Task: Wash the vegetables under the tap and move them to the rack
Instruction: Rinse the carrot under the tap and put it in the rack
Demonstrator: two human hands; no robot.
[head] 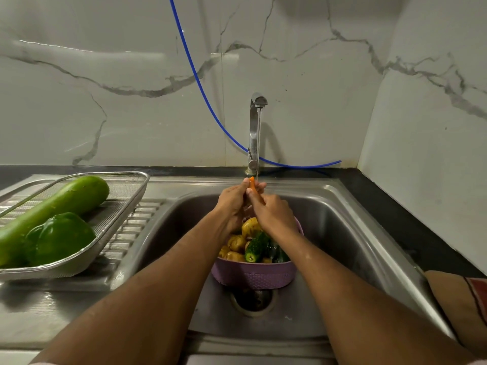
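Observation:
Both hands hold an orange carrot (252,183) upright under the running tap (256,122). My left hand (233,198) wraps its lower part and my right hand (272,209) grips it from the right; only the carrot's tip shows. Below them a purple basket (254,273) stands in the sink with potatoes (237,243) and a cucumber (257,247). On the left drainboard a steel mesh rack (126,204) holds a long green gourd (52,209) and a green bell pepper (62,238).
The steel sink (350,233) has its drain (254,299) just in front of the basket. A blue hose (200,83) hangs along the marble wall behind the tap. A folded cloth (463,309) lies on the dark counter at the right.

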